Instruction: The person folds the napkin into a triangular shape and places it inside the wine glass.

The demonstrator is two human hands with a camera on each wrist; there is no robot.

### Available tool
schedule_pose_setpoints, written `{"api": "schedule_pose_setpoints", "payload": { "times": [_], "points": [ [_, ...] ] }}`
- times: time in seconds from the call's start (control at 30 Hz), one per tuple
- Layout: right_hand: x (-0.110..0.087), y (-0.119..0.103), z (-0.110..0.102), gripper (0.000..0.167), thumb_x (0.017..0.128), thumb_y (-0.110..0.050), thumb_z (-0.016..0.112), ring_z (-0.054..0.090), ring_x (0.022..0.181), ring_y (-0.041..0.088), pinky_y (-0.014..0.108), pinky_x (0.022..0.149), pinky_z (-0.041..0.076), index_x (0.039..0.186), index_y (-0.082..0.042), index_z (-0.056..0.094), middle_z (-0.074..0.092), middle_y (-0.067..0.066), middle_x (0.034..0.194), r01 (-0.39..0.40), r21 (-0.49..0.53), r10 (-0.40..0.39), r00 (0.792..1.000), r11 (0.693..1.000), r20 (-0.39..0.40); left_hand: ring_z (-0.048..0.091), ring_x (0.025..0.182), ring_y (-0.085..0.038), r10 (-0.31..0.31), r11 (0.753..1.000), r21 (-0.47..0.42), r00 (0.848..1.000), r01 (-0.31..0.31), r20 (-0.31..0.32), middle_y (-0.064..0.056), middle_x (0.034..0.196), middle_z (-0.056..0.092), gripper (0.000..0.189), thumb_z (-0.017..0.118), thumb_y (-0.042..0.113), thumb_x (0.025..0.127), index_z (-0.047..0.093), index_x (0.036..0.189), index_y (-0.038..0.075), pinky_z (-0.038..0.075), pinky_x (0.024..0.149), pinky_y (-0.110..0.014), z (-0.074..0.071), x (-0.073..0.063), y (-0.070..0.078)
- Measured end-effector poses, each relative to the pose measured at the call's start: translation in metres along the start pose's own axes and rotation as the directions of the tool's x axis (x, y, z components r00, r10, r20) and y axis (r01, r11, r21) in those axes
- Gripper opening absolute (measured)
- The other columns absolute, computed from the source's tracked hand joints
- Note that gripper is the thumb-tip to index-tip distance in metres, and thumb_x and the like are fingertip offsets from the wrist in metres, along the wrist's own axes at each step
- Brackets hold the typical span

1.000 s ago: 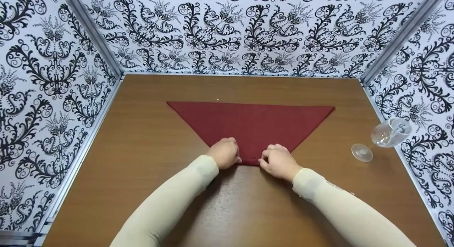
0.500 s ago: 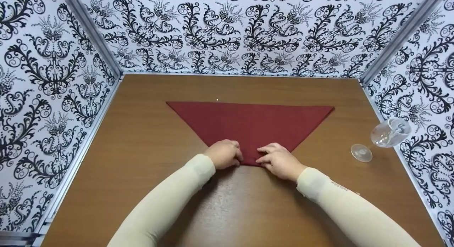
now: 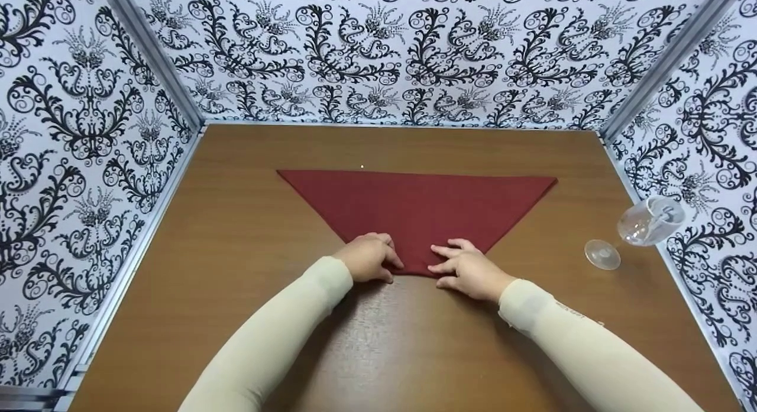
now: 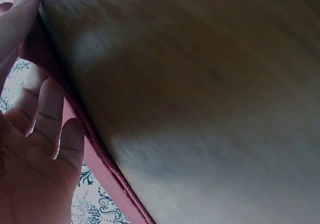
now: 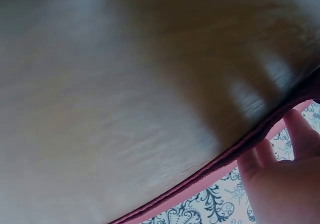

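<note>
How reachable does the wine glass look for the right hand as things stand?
Likely yes: only tabletop shows between the right hand and the wine glass, which stands upright to its right. The hand touches the red cloth but seems free to leave.

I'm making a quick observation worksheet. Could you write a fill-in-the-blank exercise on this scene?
1. The left hand and right hand touch the cloth's ____ edge, not its far one.
2. In the head view, the glass is to the ____ of the cloth.
3. The white walls carry a ____ pattern.
Missing words: near; right; black.
</note>
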State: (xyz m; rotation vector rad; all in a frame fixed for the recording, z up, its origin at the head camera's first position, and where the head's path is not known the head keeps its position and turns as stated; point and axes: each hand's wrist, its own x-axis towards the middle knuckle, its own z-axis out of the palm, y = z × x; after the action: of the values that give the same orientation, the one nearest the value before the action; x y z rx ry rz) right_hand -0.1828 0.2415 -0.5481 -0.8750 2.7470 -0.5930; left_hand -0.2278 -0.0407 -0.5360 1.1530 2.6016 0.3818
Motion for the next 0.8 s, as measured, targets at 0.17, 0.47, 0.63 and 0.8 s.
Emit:
{"api": "schedule_pose_setpoints", "payload": {
  "times": [0.17, 0.47, 0.63, 0.8],
  "points": [
    [0.0016, 0.0004, 0.0012, 0.035, 0.092, -0.026, 0.081, 0.041, 0.145, 0.047, 0.063, 0.119, 0.034, 0.127, -0.018, 0.079, 0.056, 0.014, 0.157, 0.002, -0.004, -0.002, 1.000, 1.000, -0.028, 0.061, 0.107, -0.020, -0.005, 1.000, -0.004, 1.000, 0.005, -0.003, 0.004, 0.111, 0.066, 0.028, 0.083, 0.031, 0.091, 0.082, 0.119, 0.031, 0.050, 0.097, -0.037, 0.0009, 0.0010, -0.0013],
    [0.0040, -0.0007, 0.0049, 0.016, 0.095, -0.019, 0.078, 0.053, 0.127, 0.036, 0.052, 0.109, 0.043, 0.109, -0.014, 0.085, 0.071, 0.010, 0.132, 0.023, -0.031, -0.027, 0.989, 0.999, -0.142, 0.065, 0.108, -0.021, 0.003, 1.000, -0.005, 1.000, -0.003, -0.025, 0.005, 0.110, 0.072, 0.020, 0.073, 0.029, 0.100, 0.083, 0.117, 0.028, 0.051, 0.100, -0.037, 0.0014, 0.0015, -0.0018],
    [0.0065, 0.0001, 0.0065, 0.012, 0.098, -0.018, 0.074, 0.057, 0.104, 0.026, 0.043, 0.096, 0.046, 0.098, -0.013, 0.084, 0.069, 0.001, 0.098, 0.017, -0.057, -0.028, 0.980, 0.998, -0.197, 0.067, 0.111, -0.018, -0.023, 0.998, -0.058, 0.999, 0.020, -0.044, 0.003, 0.109, 0.075, 0.019, 0.069, 0.026, 0.103, 0.084, 0.113, 0.021, 0.049, 0.106, -0.036, 0.0005, 0.0016, -0.0030],
    [0.0101, 0.0001, 0.0062, 0.014, 0.100, -0.016, 0.070, 0.065, 0.093, 0.025, 0.042, 0.092, 0.048, 0.094, -0.009, 0.081, 0.077, 0.001, 0.091, -0.007, -0.068, -0.007, 0.980, 0.998, -0.197, 0.071, 0.113, -0.020, -0.083, 0.987, -0.139, 0.995, 0.076, -0.046, -0.001, 0.109, 0.078, 0.020, 0.066, 0.025, 0.104, 0.083, 0.109, 0.015, 0.051, 0.107, -0.037, -0.0013, 0.0020, -0.0025]
  ]
}}
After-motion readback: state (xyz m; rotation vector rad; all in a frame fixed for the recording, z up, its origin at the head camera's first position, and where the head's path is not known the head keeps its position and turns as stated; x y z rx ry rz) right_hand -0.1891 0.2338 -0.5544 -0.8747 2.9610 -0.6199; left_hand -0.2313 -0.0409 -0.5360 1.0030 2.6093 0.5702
